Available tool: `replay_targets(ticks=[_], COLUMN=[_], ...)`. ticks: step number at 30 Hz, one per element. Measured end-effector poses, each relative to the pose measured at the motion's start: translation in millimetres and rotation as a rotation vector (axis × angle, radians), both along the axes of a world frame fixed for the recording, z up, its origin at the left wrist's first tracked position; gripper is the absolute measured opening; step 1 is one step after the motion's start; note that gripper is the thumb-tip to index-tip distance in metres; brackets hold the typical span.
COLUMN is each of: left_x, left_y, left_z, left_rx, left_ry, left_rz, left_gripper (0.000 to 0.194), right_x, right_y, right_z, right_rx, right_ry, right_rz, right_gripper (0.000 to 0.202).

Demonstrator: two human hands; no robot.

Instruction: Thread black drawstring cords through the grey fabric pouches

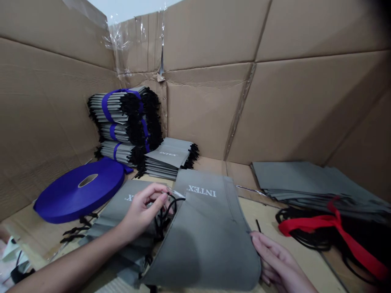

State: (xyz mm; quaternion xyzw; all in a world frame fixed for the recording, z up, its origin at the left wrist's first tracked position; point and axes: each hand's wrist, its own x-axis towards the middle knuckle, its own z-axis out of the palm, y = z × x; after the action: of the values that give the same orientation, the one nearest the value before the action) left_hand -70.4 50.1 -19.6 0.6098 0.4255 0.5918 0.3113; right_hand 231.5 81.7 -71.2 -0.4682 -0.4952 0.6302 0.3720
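A grey fabric pouch (204,232) with white INTEX lettering, upside down to the camera, lies in front of me. My left hand (151,205) is at its upper left edge, thumb and fingertips pinched on a thin pale tool and black cord that runs to the pouch. The tool's exact shape is unclear. My right hand (271,256) pinches the pouch's right edge, where a short black cord end (258,226) sticks up. Under my left forearm, more grey pouches (117,203) with black cords lie overlapped.
A purple ribbon roll (70,191) lies left. Bundled pouches (114,132) and a loose stack (168,156) stand behind. At right are grey sheets (293,179) and black cords (308,240) tied with red ribbon (351,240). Cardboard walls (207,114) surround the back.
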Motion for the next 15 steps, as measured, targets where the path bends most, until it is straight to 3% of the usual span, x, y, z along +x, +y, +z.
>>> replay_targets(ticks=[7, 15], left_x=[2, 0], left_y=[-3, -2], left_z=[-1.8, -3.8], left_rx=[0.005, 0.05], left_ry=[0.014, 0.027], left_rz=[0.012, 0.046], left_gripper=[0.019, 0.019], right_x=[-6, 2], right_y=[-6, 5], right_z=[5.7, -8.6], right_rx=[0.023, -0.039], right_ry=[-0.066, -0.032], right_rz=[-0.002, -0.02], right_gripper=[0.056, 0.057])
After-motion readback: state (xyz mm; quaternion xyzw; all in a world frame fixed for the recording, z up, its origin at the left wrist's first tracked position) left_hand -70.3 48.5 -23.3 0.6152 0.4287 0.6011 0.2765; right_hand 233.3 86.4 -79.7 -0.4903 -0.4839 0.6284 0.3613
